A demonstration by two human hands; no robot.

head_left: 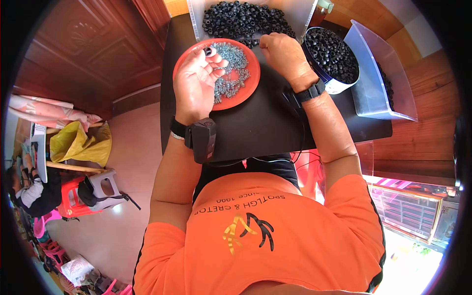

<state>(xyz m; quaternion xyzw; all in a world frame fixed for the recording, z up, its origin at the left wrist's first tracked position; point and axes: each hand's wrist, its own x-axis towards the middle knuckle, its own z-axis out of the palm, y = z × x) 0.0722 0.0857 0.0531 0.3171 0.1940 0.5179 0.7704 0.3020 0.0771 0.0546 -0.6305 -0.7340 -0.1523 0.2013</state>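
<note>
My left hand (192, 86) is palm up over the left side of a round orange-red plate (253, 81). Between its thumb and fingertips sits a small black ring-shaped part (210, 51). Many small silvery metal pieces (231, 56), perhaps screws, are heaped on the plate. To the right of the plate, my right hand (286, 55) hangs by the front edge of a clear bin (195, 19), knuckles up. Its thumb and fingers are pinched together; anything between them is too small or hidden to make out. Loose black ring-shaped parts (246, 19) fill the bin.
A white tub (340, 88) full of similar black parts stands right of my right hand. Beyond it, a translucent bin (364, 101) holds a few more. All rest on a dark table (255, 132). A cable hangs from my right wrist. Stools and a yellow sack (81, 142) stand leftward.
</note>
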